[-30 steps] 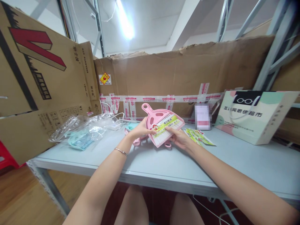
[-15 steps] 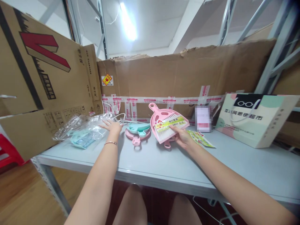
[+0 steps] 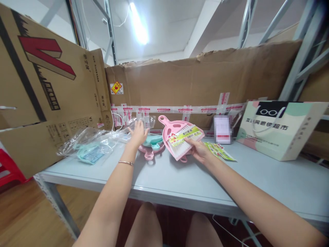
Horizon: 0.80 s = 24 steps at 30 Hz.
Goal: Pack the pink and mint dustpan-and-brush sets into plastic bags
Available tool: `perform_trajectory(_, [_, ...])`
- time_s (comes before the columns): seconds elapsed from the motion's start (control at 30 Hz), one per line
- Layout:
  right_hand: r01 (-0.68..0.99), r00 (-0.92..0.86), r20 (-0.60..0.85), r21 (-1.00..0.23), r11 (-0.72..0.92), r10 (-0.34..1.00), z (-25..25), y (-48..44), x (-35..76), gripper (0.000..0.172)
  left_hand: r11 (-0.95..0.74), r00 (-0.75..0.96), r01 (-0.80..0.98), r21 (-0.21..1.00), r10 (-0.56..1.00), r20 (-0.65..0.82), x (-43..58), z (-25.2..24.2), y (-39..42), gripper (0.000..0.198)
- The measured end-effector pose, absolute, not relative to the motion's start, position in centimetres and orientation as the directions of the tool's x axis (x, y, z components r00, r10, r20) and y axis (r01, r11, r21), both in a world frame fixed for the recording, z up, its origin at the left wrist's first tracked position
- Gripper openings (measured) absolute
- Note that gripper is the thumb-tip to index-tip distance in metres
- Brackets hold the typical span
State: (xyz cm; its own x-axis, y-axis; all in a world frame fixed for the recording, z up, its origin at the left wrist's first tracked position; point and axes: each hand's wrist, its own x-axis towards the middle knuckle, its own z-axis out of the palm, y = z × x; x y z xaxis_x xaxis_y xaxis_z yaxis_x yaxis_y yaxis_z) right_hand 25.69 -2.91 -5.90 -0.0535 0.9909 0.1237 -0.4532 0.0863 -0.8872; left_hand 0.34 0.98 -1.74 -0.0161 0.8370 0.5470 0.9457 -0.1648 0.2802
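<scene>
My right hand (image 3: 199,150) is closed on the lower right edge of a pink dustpan (image 3: 171,124) with a white-bristled brush (image 3: 181,148) nested in it and a green-yellow label (image 3: 190,133) across it. The set is held tilted above the table. My left hand (image 3: 139,133) has its fingers spread over a clear plastic bag (image 3: 147,121); whether it grips the film I cannot tell. Just right of that hand lie a teal dustpan (image 3: 155,140) and a pink one (image 3: 149,155) beneath it. Part of a further pink piece (image 3: 183,159) shows under the held set.
Clear plastic wrapping with a teal brush set (image 3: 90,154) lies at the left. Green printed cards (image 3: 220,152), a blurred phone-like screen (image 3: 222,129) and a paper gift bag (image 3: 267,132) are at the right. Cardboard boxes (image 3: 164,85) wall the back and left of the table (image 3: 159,178).
My left hand has moved right, from the wrapping to beside the teal dustpan, and clear film now shows raised behind it. The pink set in my right hand has shifted slightly left.
</scene>
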Motion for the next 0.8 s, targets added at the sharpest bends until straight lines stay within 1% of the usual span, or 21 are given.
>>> perform_trajectory(0.07, [-0.428, -0.067, 0.113, -0.901, 0.074, 0.991, -5.9, -3.0, 25.7, 0.023, -0.336, 0.149, 0.915, 0.225, 0.796, 0.587, 1.6, -1.6, 0.4, 0.055])
perform_trajectory(0.13, [-0.411, -0.073, 0.103, -0.909, 0.064, 0.992, -6.1, -2.9, 25.7, 0.023, -0.441, 0.242, 0.875, 0.199, 0.756, 0.609, 2.6, -1.6, -0.1, 0.053])
perform_trajectory(0.3, [-0.401, -0.082, 0.087, -0.915, 0.047, 0.993, -6.5, -2.5, 25.6, 0.024, -0.571, 0.358, 0.804, 0.165, 0.687, 0.633, 3.8, -1.6, -1.1, 0.049])
perform_trajectory(0.4, [-0.412, -0.085, 0.092, -0.91, 0.048, 0.992, -6.5, -2.5, 25.5, 0.025, -0.671, 0.452, 0.728, 0.145, 0.628, 0.633, 4.3, -1.8, -1.4, 0.047])
perform_trajectory(0.47, [-0.425, -0.082, 0.094, -0.904, 0.051, 0.992, -6.5, -2.4, 25.6, 0.027, -0.729, 0.502, 0.666, 0.155, 0.592, 0.63, 4.7, -2.0, -1.6, 0.045])
perform_trajectory(0.57, [-0.449, -0.066, 0.083, -0.892, 0.044, 0.994, -6.3, -2.3, 25.7, 0.027, -0.775, 0.545, 0.604, 0.184, 0.571, 0.614, 5.1, -2.3, -1.8, 0.043])
perform_trajectory(0.67, [-0.482, -0.041, 0.068, -0.875, 0.04, 0.997, -6.2, -2.1, 26.0, 0.026, -0.781, 0.564, 0.588, 0.21, 0.582, 0.586, 5.4, -2.5, -1.9, 0.043])
perform_trajectory(0.8, [-0.522, -0.002, 0.056, -0.852, 0.047, 0.998, -6.1, -1.8, 26.3, 0.027, -0.774, 0.585, 0.604, 0.191, 0.593, 0.552, 5.6, -2.6, -2.0, 0.045])
